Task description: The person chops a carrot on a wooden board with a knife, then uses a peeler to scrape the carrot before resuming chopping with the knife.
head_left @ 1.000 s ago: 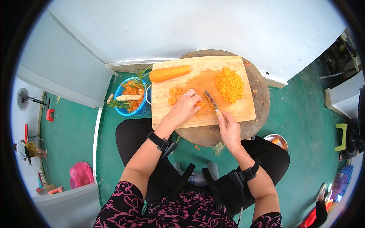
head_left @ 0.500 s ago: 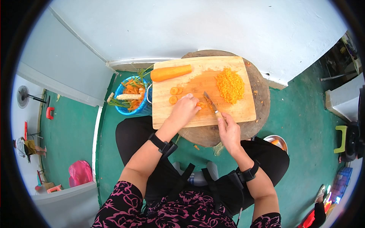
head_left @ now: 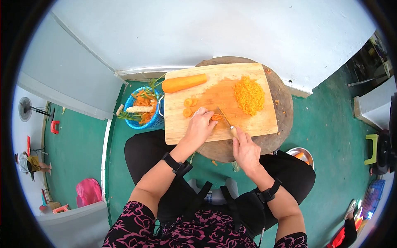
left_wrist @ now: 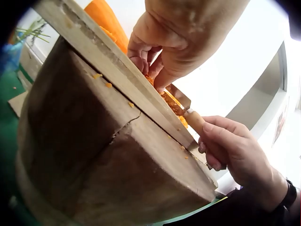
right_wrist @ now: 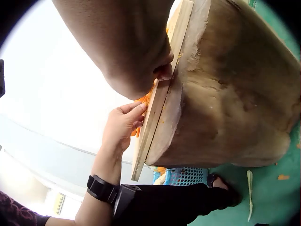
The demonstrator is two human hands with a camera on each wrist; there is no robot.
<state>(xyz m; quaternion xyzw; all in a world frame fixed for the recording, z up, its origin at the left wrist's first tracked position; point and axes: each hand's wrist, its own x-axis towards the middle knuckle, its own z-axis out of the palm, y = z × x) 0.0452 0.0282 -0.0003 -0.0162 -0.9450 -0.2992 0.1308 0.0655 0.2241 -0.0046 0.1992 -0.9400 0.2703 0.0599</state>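
My right hand [head_left: 247,151] grips the wooden handle of a knife [head_left: 224,116], its blade slanting across the cutting board [head_left: 178,132]. To the left of the blade, my left hand [head_left: 199,126] holds a small bunch of cut carrot pieces [head_left: 216,117] against the board with bent fingers. In the left wrist view the knife blade [left_wrist: 179,96] stands close by the left fingertips. Three carrot slices [head_left: 187,102] lie beyond the left hand. A whole peeled carrot [head_left: 184,82] lies at the far left, and a heap of minced carrot [head_left: 249,95] at the right.
The board rests on a round wooden block [head_left: 285,107]. A blue basket [head_left: 155,122] with peelings and greens stands at its left. On the green floor to the right is a metal bowl [head_left: 309,158] holding carrot. A wall [head_left: 231,33] rises behind the block.
The knife has moved left and a little nearer the body, to right beside the carrot pieces, and its blade now shows as a thin line. The left hand has shifted slightly left and nearer.
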